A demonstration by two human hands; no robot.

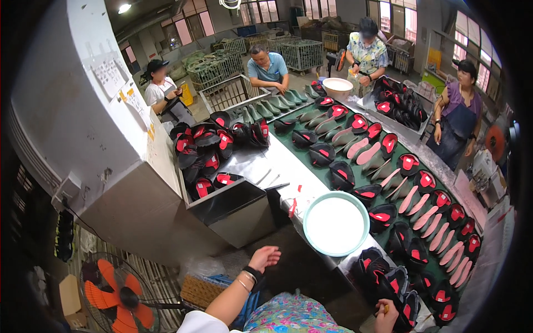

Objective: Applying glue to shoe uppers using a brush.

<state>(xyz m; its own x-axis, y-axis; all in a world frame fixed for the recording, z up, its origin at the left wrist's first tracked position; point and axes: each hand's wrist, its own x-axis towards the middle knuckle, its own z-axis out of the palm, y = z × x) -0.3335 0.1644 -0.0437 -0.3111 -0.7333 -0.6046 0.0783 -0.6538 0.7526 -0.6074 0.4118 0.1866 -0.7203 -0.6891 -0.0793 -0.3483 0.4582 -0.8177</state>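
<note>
My left hand (pixel 265 258) hangs over the gap in front of the bench, fingers loosely bent and holding nothing. At the lower right my right hand (pixel 387 316) is closed, with a small yellowish thing showing at its fingers, too small to name. Beside it lies a pile of black shoe uppers (pixel 383 275) with red linings, on the near end of the bench. A round pale green basin (pixel 336 223) of white liquid stands on the metal edge, between my hands and farther off.
A green conveyor belt (pixel 325 191) carries rows of uppers, pink insoles (pixel 436 225) and grey-green shoe lasts (pixel 277 104). A metal bin (pixel 233 205) of uppers stands left, by a large machine housing (pixel 133 183). An orange fan (pixel 125 294) is lower left. Several people stand around the line.
</note>
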